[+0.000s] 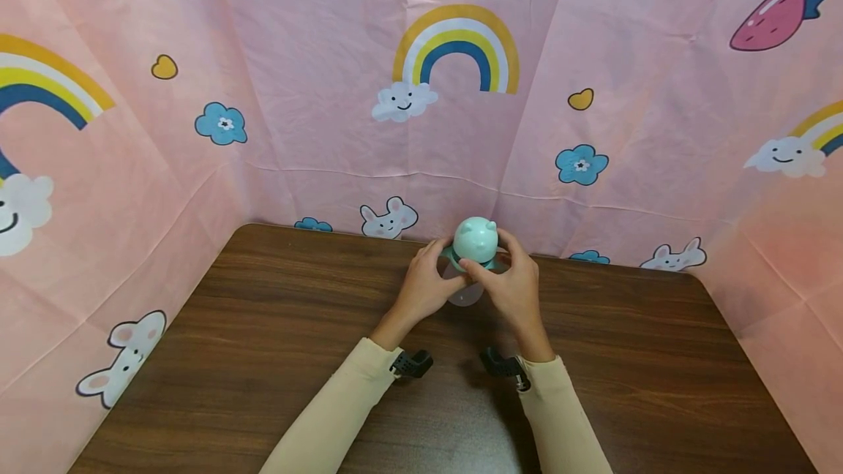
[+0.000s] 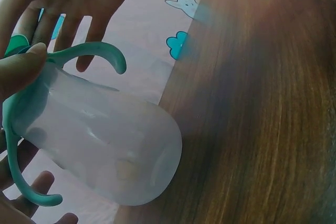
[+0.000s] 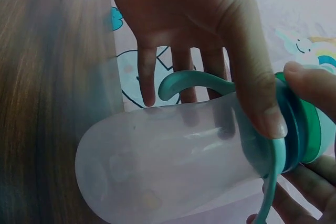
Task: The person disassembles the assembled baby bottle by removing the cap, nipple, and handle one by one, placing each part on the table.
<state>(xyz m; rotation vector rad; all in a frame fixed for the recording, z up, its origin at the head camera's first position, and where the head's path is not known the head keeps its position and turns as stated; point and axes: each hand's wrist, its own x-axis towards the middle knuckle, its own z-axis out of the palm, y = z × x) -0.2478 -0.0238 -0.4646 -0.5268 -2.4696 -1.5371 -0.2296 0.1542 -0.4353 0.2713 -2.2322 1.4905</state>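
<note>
Beige sleeves [image 1: 336, 408] foremost; both hands [image 1: 424, 284] grip bottle [image 2: 100, 124], faint patch [image 2: 126, 170] unreadable.

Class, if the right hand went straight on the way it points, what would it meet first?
The right hand holds the bottle; beyond that, it would probably meet the pink cloth behind the table first, though the depth between them is unclear.

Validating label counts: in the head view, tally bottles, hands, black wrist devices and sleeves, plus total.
Bottle: 1
Left hand and right hand: 2
Black wrist devices: 2
Cream sleeves: 2
Total: 7
</note>
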